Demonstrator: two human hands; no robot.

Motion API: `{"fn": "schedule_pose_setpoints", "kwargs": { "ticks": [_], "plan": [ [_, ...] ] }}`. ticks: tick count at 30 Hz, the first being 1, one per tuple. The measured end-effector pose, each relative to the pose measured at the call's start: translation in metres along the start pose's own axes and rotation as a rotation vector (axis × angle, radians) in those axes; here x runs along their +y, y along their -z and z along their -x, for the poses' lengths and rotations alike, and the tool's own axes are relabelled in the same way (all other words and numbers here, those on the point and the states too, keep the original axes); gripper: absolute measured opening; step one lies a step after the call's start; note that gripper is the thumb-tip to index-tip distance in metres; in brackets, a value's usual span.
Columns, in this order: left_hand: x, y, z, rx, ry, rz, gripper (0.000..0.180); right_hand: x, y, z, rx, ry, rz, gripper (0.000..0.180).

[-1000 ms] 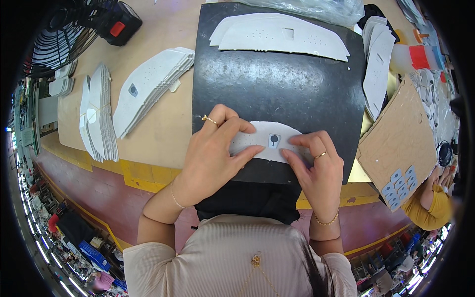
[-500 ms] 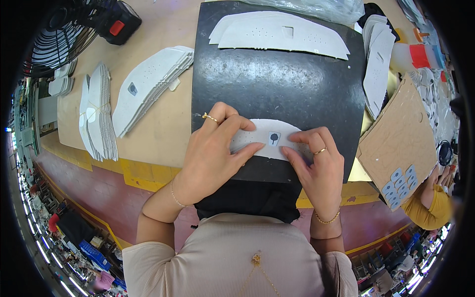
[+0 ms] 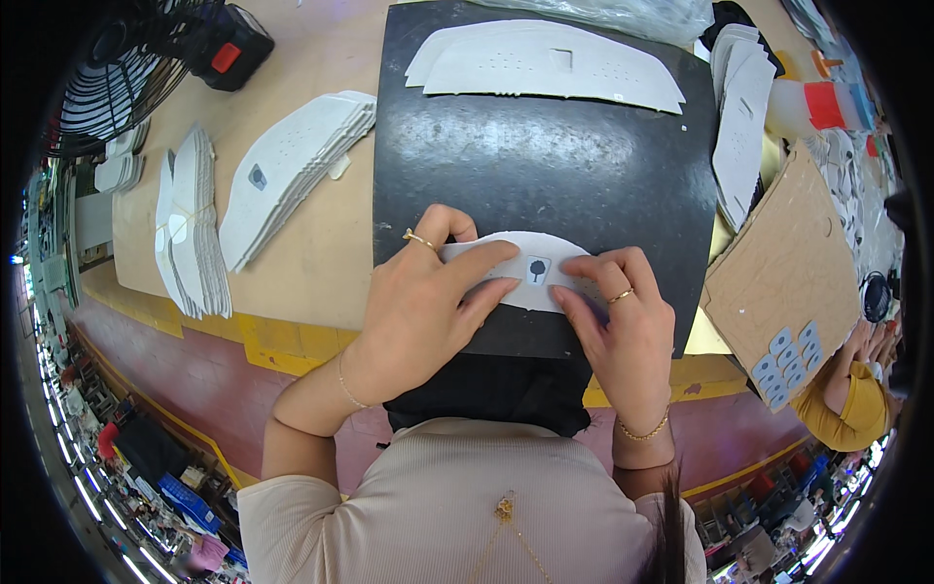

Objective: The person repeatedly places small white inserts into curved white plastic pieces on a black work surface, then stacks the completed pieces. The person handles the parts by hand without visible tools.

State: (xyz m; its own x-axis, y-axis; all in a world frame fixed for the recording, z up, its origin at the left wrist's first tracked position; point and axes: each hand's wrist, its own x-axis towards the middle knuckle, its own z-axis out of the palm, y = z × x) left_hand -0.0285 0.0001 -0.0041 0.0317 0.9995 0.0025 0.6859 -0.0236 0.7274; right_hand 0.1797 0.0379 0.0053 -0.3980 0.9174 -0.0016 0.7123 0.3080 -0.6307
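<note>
A white curved fabric panel (image 3: pixel 522 245) with tiny punched holes lies at the near edge of a black work mat. At its middle sits a small pale patch (image 3: pixel 538 271) with a dark tree-like shape. My left hand (image 3: pixel 413 307) grips the panel's left part, thumb and index finger close together beside the patch. On the other side, my right hand (image 3: pixel 628 316) holds the right part between thumb and fingers, its fingertips close to the patch. My fingers cover both ends of the panel.
More white panels (image 3: pixel 545 63) lie at the mat's (image 3: pixel 535 146) far edge. To the left are a panel stack (image 3: pixel 292 175), a bundled stack (image 3: pixel 197 229) and a fan (image 3: pixel 117 78). At right, a brown board (image 3: pixel 778 273) carries several small patches (image 3: pixel 786 365); a co-worker's yellow sleeve (image 3: pixel 844 409) is beyond.
My left index finger has moved right along the panel, closer to the patch. My right fingertips have shifted slightly left toward it.
</note>
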Motion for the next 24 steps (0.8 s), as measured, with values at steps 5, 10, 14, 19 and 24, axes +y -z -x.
{"fn": "schedule_pose_setpoints", "kwargs": {
  "ticks": [5, 10, 14, 19, 24],
  "plan": [
    [-0.0018, -0.0029, 0.0019, 0.013, -0.137, -0.119, 0.027, 0.0004, -0.0004, 0.0009, 0.005, -0.001, 0.009, 0.019],
    [0.0008, -0.0035, 0.0036, -0.013, -0.21, -0.258, 0.032, 0.0012, 0.0011, 0.0017, 0.017, 0.001, -0.017, 0.019],
    [-0.0015, -0.0032, 0.006, -0.019, -0.276, -0.324, 0.042, 0.0026, 0.0001, 0.0024, 0.025, 0.008, -0.028, 0.018],
    [-0.0027, -0.0023, 0.0068, -0.034, -0.333, -0.368, 0.046, 0.0033, -0.0009, 0.0025, 0.036, 0.033, -0.011, 0.018],
    [0.0014, -0.0022, 0.0078, -0.02, -0.348, -0.418, 0.041, 0.0033, -0.0026, 0.0033, 0.05, 0.053, 0.031, 0.018]
  ]
}}
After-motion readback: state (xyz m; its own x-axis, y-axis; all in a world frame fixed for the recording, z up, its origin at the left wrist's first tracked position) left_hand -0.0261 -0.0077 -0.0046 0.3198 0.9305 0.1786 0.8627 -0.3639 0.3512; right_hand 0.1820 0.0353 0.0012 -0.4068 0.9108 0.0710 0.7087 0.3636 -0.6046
